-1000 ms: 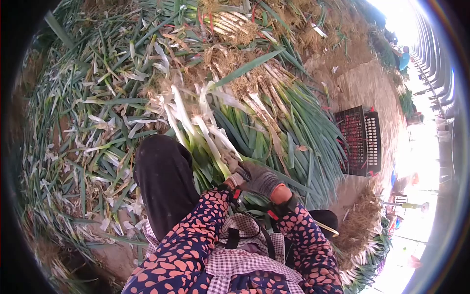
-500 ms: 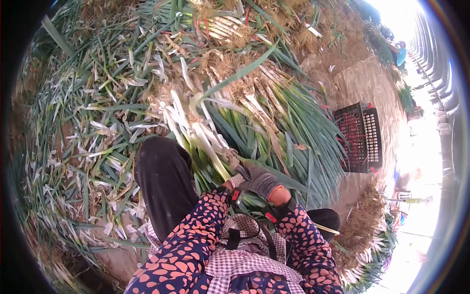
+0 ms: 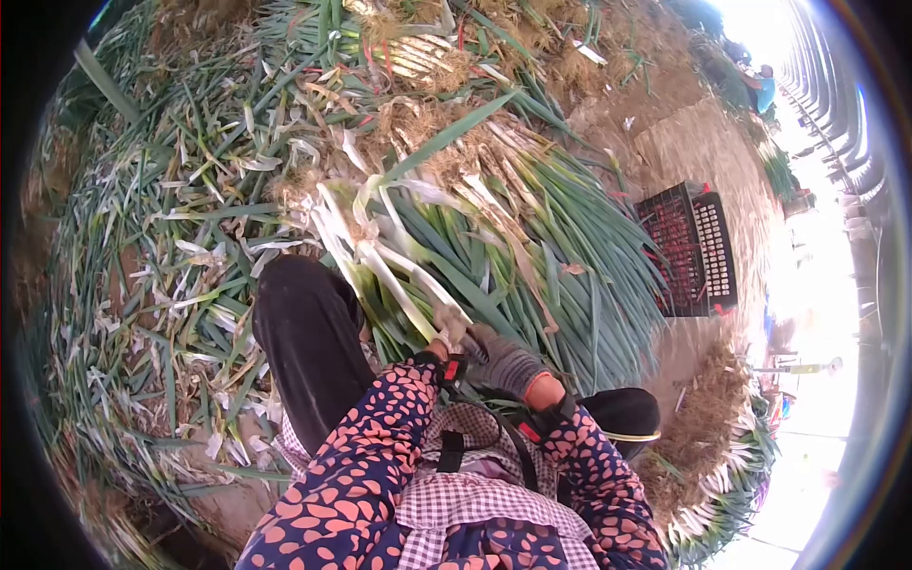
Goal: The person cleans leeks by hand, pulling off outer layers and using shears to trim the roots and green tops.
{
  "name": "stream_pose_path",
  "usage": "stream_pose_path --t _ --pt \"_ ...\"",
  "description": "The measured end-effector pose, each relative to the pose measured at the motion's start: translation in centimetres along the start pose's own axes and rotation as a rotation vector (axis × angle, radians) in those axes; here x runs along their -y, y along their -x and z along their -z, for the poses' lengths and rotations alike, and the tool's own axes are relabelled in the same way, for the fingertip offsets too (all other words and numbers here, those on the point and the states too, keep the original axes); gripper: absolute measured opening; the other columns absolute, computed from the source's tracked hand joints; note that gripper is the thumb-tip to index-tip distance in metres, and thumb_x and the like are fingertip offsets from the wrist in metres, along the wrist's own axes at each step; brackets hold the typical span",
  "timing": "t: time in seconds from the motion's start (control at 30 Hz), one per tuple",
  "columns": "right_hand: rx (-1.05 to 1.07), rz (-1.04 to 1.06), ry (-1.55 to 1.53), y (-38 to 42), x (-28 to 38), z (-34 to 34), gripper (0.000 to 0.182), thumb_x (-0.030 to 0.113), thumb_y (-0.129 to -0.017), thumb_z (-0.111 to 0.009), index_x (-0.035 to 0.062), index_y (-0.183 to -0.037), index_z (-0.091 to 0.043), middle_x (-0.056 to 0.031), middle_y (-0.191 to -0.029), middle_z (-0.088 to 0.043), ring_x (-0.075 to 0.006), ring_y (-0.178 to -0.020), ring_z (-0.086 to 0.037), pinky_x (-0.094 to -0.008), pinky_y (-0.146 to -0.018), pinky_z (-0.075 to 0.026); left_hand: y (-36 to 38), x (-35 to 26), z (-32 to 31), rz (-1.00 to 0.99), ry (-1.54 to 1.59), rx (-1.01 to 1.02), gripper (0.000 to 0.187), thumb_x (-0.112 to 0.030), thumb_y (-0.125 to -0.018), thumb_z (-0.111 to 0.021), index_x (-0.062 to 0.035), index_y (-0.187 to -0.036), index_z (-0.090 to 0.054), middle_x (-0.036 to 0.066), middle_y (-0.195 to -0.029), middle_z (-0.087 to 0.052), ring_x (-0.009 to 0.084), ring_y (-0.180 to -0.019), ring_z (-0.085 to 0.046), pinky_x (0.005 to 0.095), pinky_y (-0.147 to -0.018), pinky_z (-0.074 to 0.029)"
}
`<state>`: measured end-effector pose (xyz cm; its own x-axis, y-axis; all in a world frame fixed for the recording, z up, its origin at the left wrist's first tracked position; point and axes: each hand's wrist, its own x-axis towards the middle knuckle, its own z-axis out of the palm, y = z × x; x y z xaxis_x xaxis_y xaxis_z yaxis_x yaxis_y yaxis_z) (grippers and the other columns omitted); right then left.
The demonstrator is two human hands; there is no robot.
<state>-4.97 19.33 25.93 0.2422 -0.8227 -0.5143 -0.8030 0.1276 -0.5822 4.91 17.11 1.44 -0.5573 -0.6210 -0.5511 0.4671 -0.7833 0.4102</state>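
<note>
Long green onions with white stalks (image 3: 391, 283) slant up and left from my two hands, in front of my bent knee. My left hand (image 3: 445, 344), in a pale glove, is closed around the lower green part of the stalks and is partly hidden. My right hand (image 3: 503, 361), in a dark grey knitted glove, is closed against it, its fingertips around a stalk that runs down into them. A peeled-back leaf (image 3: 369, 201) hangs at the stalks' upper end. Beside them lies a large pile of untrimmed green onions (image 3: 579, 237), roots toward the upper left.
A black plastic crate (image 3: 689, 249) stands right of the pile. Loose leaves and trimmings (image 3: 180, 256) cover the ground to the left. A bundle with white stalks (image 3: 418, 55) lies at the top. More onions (image 3: 727, 480) lie lower right. A person (image 3: 763, 87) is in the distance.
My hands have shifted slightly, the stalks between them have swung a little, and the upper leaf hangs differently. The whole view has moved a little.
</note>
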Motion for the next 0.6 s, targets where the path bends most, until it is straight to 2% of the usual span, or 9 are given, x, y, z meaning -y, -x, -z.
stream_pose_path --t 0.07,0.17,0.2,0.27,0.3,0.4,0.47,0.5,0.6 --pt "-0.117 0.034 -0.102 -0.1 -1.2 -0.7 0.069 0.028 -0.063 -0.077 0.0038 -0.122 -0.048 -0.0198 -0.105 -0.06 -0.0369 -0.1 -0.057 -0.04 -0.085 -0.046 0.6 -0.1 0.1 -0.001 0.096 0.029 0.021 -0.012 -0.075 -0.067 0.0004 -0.091 -0.062 0.007 -0.076 -0.062 0.0217 -0.067 -0.061 0.0353 -0.061 -0.05" --pt "0.111 0.05 0.073 1.9 -2.0 -0.3 0.07 0.026 -0.063 -0.076 0.0037 -0.123 -0.048 -0.0195 -0.104 -0.06 -0.0357 -0.1 -0.058 -0.039 -0.085 -0.046 1.5 -1.3 0.4 -0.042 0.127 -0.015 0.021 -0.012 -0.075 -0.068 0.0007 -0.091 -0.063 0.007 -0.075 -0.062 0.0217 -0.067 -0.061 0.0354 -0.061 -0.05" --pt "0.037 0.015 -0.024 2.9 -2.2 0.5 0.07 0.026 -0.063 -0.076 0.0038 -0.123 -0.048 -0.0192 -0.105 -0.06 -0.0351 -0.099 -0.058 -0.0388 -0.085 -0.046 1.7 -2.0 0.2 -0.062 0.072 -0.074 0.021 -0.011 -0.074 -0.068 0.0007 -0.091 -0.063 0.007 -0.075 -0.063 0.0217 -0.067 -0.061 0.0355 -0.061 -0.05" --pt "-0.092 -0.026 -0.22 4.8 -2.4 1.8 0.07 0.027 -0.063 -0.076 0.004 -0.124 -0.048 -0.0187 -0.106 -0.06 -0.0338 -0.099 -0.059 -0.0385 -0.085 -0.046 2.5 -4.5 -0.1 0.0 -0.481 -0.498 0.038 -0.027 -0.066 -0.074 0.0038 -0.086 -0.063 0.014 -0.074 -0.063 0.0264 -0.065 -0.062 0.0377 -0.063 -0.05" --pt "-0.032 -0.301 -0.096 5.2 -5.6 1.9 0.073 0.026 -0.062 -0.076 0.0047 -0.126 -0.047 -0.0176 -0.108 -0.061 -0.0317 -0.099 -0.059 -0.0375 -0.085 -0.047 3.0 -5.7 -0.3 0.109 -0.71 -0.698 0.048 -0.035 -0.062 -0.076 0.0054 -0.084 -0.063 0.017 -0.073 -0.064 0.0287 -0.064 -0.062 0.0388 -0.064 -0.05" --pt "-0.092 -0.288 0.007 7.6 -8.7 2.5 0.076 0.027 -0.061 -0.076 0.0056 -0.128 -0.047 -0.0176 -0.111 -0.061 -0.0313 -0.1 -0.06 -0.0372 -0.087 -0.046 5.3 -8.4 -3.2 0.092 -0.947 -1.006 0.053 -0.033 -0.067 -0.072 0.0031 -0.103 -0.058 0.022 -0.103 -0.064 0.0344 -0.09 -0.064 0.0416 -0.08 -0.05" --pt "-0.219 -0.343 -0.051 8.2 -10.3 3.2 0.078 0.03 -0.06 -0.077 0.0061 -0.128 -0.046 -0.0189 -0.112 -0.061 -0.0341 -0.103 -0.058 -0.039 -0.088 -0.046 6.5 -10.1 -5.0 -0.081 -1.116 -1.076 0.049 -0.028 -0.069 -0.072 0.003 -0.104 -0.057 0.022 -0.105 -0.063 0.0385 -0.091 -0.062 0.0456 -0.081 -0.049" --pt "-0.279 -0.368 -0.081 8.3 -10.5 3.7 0.08 0.032 -0.059 -0.077 0.0064 -0.128 -0.046 -0.0196 -0.112 -0.061 -0.0354 -0.105 -0.058 -0.0399 -0.089 -0.046 5.6 -10.3 -5.3 -0.316 -1.225 -1.19 0.041 -0.019 -0.07 -0.069 -0.0004 -0.105 -0.058 0.02 -0.103 -0.061 0.04 -0.094 -0.059 0.0467 -0.084 -0.047" --pt "-0.142 -0.408 -0.039 8.4 -11.0 6.0 0.077 0.033 -0.061 -0.077 0.0076 -0.126 -0.045 -0.0199 -0.111 -0.061 -0.0359 -0.105 -0.057 -0.0416 -0.087 -0.046 1.7 -10.8 -6.9 -0.835 -1.681 -0.803 0.038 -0.012 -0.068 -0.067 -0.0043 -0.103 -0.058 0.017 -0.101 -0.06 0.0368 -0.096 -0.057 0.0439 -0.086 -0.046"
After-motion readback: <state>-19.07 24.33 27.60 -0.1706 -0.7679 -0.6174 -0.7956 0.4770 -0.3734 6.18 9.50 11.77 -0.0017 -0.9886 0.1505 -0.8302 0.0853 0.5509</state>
